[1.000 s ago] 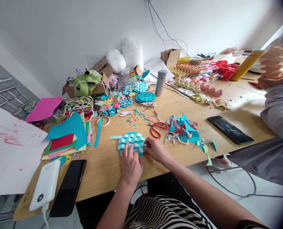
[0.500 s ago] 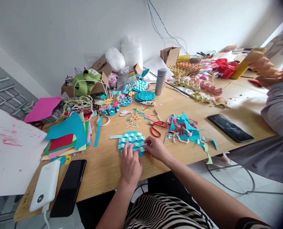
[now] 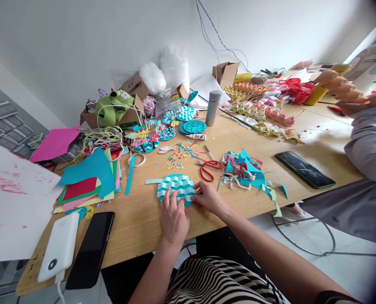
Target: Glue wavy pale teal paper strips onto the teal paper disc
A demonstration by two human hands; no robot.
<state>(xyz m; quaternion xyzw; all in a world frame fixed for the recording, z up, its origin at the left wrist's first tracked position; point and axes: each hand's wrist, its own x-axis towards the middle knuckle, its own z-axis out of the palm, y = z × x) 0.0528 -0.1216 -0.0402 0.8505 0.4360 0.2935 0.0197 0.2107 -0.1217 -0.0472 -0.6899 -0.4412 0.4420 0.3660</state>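
A round blue paper disc (image 3: 175, 176) lies on the table, crossed by rows of wavy light-blue paper strips (image 3: 175, 184). One strip end (image 3: 153, 181) sticks out past its left side. My left hand (image 3: 174, 215) rests on the disc's lower part, palm down, fingers extended and pressing on the strips. At the right edge, my right hand (image 3: 208, 198) pinches the end of a light-blue paper strip between thumb and fingers. Red-handled scissors (image 3: 208, 169) lie just beyond my right hand, beside a heap of paper scraps (image 3: 246, 169).
Coloured paper sheets (image 3: 88, 173), a white power bank (image 3: 59, 247) and a black phone (image 3: 91, 249) lie at left. Finished paper discs (image 3: 192, 126), a glue bottle (image 3: 197, 137) and a flask (image 3: 213, 109) stand behind. At right are another phone (image 3: 305, 169) and a person's hand (image 3: 362, 105) holding an egg-carton strip (image 3: 340, 86).
My right hand has shifted slightly toward me along the disc's right edge, with a strip end in its fingers. My left hand stays put. The other person's carton strip has moved slightly left.
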